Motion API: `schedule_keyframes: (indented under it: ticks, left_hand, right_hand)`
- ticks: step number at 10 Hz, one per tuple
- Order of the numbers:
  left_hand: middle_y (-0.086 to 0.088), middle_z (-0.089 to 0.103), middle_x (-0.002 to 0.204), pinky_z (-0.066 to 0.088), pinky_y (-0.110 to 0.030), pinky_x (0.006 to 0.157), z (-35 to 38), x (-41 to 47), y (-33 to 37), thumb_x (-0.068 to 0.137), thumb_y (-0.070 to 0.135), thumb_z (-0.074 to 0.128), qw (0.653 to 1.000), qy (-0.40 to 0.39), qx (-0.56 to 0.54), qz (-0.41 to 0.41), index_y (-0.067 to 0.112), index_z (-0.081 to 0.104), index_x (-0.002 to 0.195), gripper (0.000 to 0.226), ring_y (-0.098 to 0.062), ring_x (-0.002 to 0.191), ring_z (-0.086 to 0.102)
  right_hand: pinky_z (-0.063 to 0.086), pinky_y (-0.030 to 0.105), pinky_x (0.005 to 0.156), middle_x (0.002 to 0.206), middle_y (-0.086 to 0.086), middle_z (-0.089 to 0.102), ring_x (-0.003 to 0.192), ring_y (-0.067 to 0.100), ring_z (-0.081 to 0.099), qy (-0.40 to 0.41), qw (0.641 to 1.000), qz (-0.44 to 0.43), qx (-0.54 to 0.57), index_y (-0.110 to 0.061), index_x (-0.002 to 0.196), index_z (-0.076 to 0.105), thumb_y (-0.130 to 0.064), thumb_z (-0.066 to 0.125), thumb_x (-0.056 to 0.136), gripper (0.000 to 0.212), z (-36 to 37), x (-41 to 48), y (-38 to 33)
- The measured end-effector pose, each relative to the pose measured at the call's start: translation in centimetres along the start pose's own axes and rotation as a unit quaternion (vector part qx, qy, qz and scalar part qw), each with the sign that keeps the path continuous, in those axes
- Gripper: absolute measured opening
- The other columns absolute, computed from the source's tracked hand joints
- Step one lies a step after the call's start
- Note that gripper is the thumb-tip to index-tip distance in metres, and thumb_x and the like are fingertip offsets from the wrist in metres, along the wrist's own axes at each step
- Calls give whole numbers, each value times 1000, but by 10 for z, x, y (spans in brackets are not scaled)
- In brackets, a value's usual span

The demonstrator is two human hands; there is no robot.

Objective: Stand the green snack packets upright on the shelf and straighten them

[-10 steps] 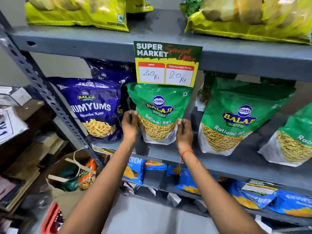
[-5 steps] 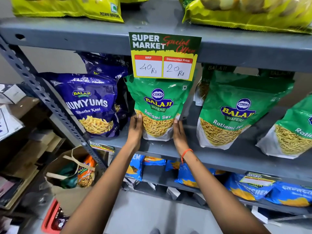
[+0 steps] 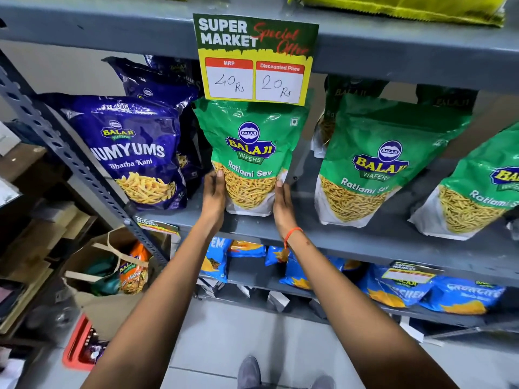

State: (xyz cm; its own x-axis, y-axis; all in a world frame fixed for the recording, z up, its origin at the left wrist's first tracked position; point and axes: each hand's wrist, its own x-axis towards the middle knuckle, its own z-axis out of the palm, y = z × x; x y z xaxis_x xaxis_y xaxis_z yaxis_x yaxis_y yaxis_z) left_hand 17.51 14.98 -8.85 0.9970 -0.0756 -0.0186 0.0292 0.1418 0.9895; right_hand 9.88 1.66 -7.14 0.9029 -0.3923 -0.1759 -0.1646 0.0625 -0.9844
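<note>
A green Ratlami Sev packet (image 3: 250, 153) stands upright on the grey middle shelf (image 3: 365, 242), just under the price sign. My left hand (image 3: 214, 196) presses flat on its lower left side and my right hand (image 3: 283, 204) on its lower right side, holding it between them. To the right, a second green packet (image 3: 373, 161) leans slightly left, with another green packet (image 3: 345, 108) behind it. A third green packet (image 3: 477, 189) at the right edge leans left as well.
Blue Yumyums packets (image 3: 132, 150) stand left of the held packet. A Super Market price sign (image 3: 255, 58) hangs from the shelf above. Blue packets (image 3: 393, 287) lie on the lower shelf. A paper bag (image 3: 112, 276) and a red basket (image 3: 81, 346) sit on the floor at left.
Both hands have slid from the packet's bottom corners up along its lower sides. The packet stands straighter and the camera has come closer to the shelf.
</note>
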Motion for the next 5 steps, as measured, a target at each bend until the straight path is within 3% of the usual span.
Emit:
schedule_keyframes:
  ticks: [1,2,3,4,5]
  left_hand:
    - [-8,51,113,38,-38,98,3,-9,6,99,31,36,1000,18,15,-15,17,45,108,19,-19,106,48]
    - [-6,50,119,37,-28,97,6,-33,18,97,29,42,989,117,86,40,4,42,123,36,-19,112,47]
    - [-13,55,120,38,-35,98,14,-73,22,94,25,49,957,199,193,85,1,46,117,33,-27,112,50]
    - [-20,61,104,38,-41,88,59,-135,37,89,19,54,909,216,329,134,1,51,101,21,-37,99,54]
    - [-17,67,97,45,-42,79,105,-182,51,90,24,55,902,83,393,160,6,51,99,20,-34,92,60]
  right_hand:
    - [18,26,110,155,4,25,142,19,24,-7,1000,-10,-7,-19,144,23,-43,25,97,52,-4,-5,-5]
    - [23,30,112,152,10,32,138,24,32,15,995,-46,-87,-14,141,30,-36,27,99,47,-22,-13,-14]
    - [33,39,106,140,21,46,129,34,43,8,957,-97,-274,-6,131,44,-30,30,99,43,-48,-31,-15]
    - [45,43,87,116,32,60,107,44,56,-37,902,-86,-421,2,105,58,-32,37,96,41,-100,-58,-35]
    - [46,40,86,116,32,61,107,43,57,-85,869,-79,-481,5,103,60,-30,39,95,42,-147,-77,-53]
